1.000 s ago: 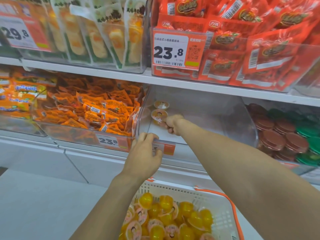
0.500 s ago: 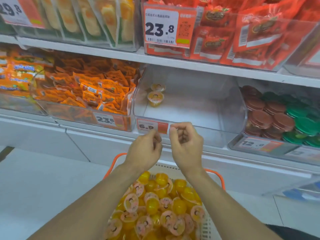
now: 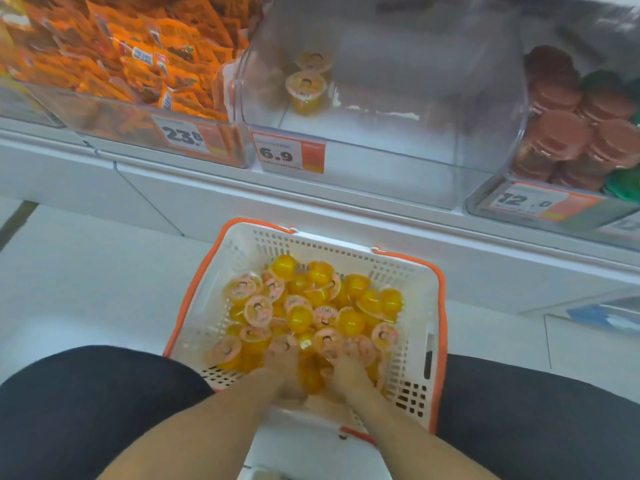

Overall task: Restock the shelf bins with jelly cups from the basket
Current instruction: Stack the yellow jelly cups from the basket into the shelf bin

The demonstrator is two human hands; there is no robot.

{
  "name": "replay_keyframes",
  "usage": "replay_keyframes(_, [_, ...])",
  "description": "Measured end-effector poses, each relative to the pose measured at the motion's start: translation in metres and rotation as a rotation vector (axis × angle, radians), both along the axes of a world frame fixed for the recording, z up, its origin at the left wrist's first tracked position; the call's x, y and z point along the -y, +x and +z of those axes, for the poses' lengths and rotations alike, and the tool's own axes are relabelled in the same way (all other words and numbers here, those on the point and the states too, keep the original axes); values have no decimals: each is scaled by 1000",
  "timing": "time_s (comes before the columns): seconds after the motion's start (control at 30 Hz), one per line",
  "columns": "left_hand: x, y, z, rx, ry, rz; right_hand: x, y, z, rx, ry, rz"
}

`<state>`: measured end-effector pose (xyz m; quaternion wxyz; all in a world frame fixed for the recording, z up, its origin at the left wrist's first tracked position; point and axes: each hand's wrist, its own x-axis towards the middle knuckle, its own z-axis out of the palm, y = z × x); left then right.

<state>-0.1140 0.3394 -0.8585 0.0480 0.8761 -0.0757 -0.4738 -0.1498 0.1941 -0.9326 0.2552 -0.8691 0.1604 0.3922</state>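
At the far left, on the shelf, a clear bin is piled with orange snack packets; a price tag on its front reads 23.8. Next to it stands the clear middle bin, nearly bare: two jelly cups sit at its back left, one behind the other, lids toward the camera. The tag on its front left corner reads 6.9.

Below, on the pale floor, a white basket with orange handles sits between the person's dark-clad knees, just in front of the shelf base. It holds a heap of yellow jelly cups lying every way, some showing pink printed lids, others their clear yellow bottoms.

Both hands are down in the near side of that heap. The left hand is buried among the cups with its fingers blurred and half hidden, so I cannot tell whether it grips anything. The right hand is just beside it, fingers likewise sunk into the cups and blurred; its grip cannot be made out either.

To the right on the shelf, a third bin holds round tubs with brown lids and a few green ones at the edge of view, with a tag reading 12.0.
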Motion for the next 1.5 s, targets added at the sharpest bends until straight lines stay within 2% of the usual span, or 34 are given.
replay_keyframes(0.1, [-5,-4,-27,45,6,127,0,3,3,-17,-19,32])
replay_keyframes(0.3, [-12,2,-44,146,5,287,3,0,2,-16,-88,100])
replay_keyframes(0.4, [-16,9,-56,117,26,321,-2,-2,3,25,-100,138])
replay_keyframes(0.53, [-10,19,-57,30,53,283,-2,4,-2,7,-34,-10])
replay_keyframes(0.67, [-7,25,-58,40,24,327,11,21,14,-43,108,-172])
replay_keyframes(0.8, [-5,24,-58,49,68,384,25,41,37,-103,348,-650])
replay_keyframes(0.83, [-3,23,-57,49,79,401,26,45,43,-103,376,-702])
replay_keyframes(0.97, [-3,25,-56,65,9,503,30,57,57,-73,419,-806])
replay_keyframes(1.07, [-10,28,-53,52,-33,500,32,62,68,-142,533,-895])
replay_keyframes(1.17, [-11,26,-54,51,-54,489,33,63,70,-131,607,-927])
replay_keyframes(1.37, [-4,25,-50,18,-235,498,32,60,55,-34,574,-934])
replay_keyframes(1.5, [1,36,-23,-76,-337,551,34,67,50,66,551,-895])
